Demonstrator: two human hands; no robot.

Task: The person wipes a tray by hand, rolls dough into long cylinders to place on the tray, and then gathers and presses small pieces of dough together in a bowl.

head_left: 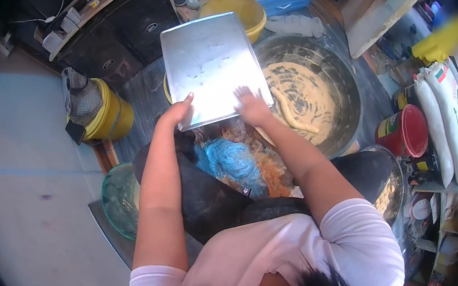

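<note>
Left hand (180, 110) grasping smooth, shiny metal tray (214, 54), near-left edge, thumb on top. Right hand (251, 106) open at near-right part (fingers blurred, contact can't tell).

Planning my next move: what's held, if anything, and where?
A metal tray, gripped near its near left corner by the left hand. The right hand is blurred over its near right part.

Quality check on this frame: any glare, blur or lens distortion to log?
Head view: whitish glare across the silver rectangular metal tray; the right hand smeared, probably by motion; fisheye curving along the long black cabinet with oval handles; dark vignette rounding off the corners; a bright yellow patch at upper right, too blurred to identify.
</note>
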